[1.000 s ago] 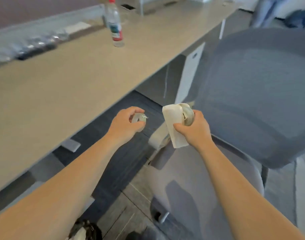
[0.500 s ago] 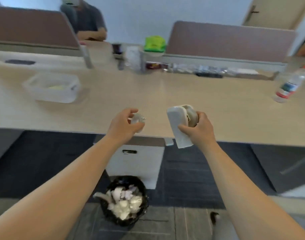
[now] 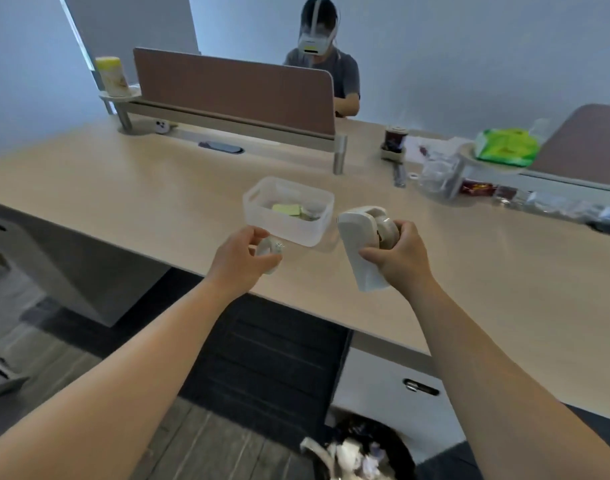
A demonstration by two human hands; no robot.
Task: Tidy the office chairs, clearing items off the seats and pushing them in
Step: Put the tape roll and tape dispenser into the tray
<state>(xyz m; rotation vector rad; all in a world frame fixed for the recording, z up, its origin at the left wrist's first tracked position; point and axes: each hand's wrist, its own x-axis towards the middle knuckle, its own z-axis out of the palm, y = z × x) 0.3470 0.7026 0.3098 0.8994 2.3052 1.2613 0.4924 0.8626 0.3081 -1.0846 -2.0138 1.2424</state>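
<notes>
My left hand (image 3: 242, 259) is closed around a small white roll of tape (image 3: 269, 251). A larger white tape dispenser (image 3: 364, 244) with a roll in it is gripped in my right hand (image 3: 398, 259). Both hands hover over the near edge of the light wooden desk (image 3: 123, 188), just in front of a translucent white plastic bin (image 3: 288, 211) that holds a yellow-green pad and a small round item. No office chair is in view.
A black waste bin (image 3: 362, 452) full of crumpled paper stands on the floor below my hands, beside a white drawer unit (image 3: 383, 386). A brown divider panel (image 3: 234, 88) crosses the desk; a person sits behind it. Jars, packets and a green bag (image 3: 506, 147) clutter the far right.
My view has swung left from the grey chair to the desk and on toward the plastic bin. Both hands kept their grips and now hang right in front of the bin.
</notes>
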